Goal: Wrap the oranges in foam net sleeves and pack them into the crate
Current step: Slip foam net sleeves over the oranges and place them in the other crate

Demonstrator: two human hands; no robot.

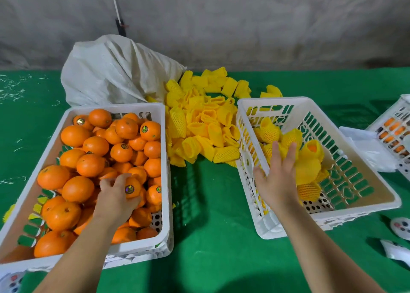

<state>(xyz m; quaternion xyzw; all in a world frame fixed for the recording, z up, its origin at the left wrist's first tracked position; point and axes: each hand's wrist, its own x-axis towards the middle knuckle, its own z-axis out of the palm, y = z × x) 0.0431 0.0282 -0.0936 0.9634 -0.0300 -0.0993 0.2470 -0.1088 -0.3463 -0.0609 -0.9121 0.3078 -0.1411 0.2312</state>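
A white crate [165, 150] on the left is full of bare oranges [95, 146]. My left hand [115, 197] reaches into it and curls its fingers round one stickered orange [132, 189]. On the right, a second white crate [352, 170] holds several oranges wrapped in yellow foam net sleeves [308, 166]. Above those wrapped oranges hovers my right hand [278, 177], fingers spread and straight, holding nothing. A pile of loose yellow foam sleeves [202, 124] lies between the two crates at the back.
A white woven sack [113, 70] lies behind the left crate. A third white crate [397, 133] with oranges and a white plastic bag [366, 146] sit at the right edge. Everything rests on a green cloth [210, 226]; a grey wall rises behind.
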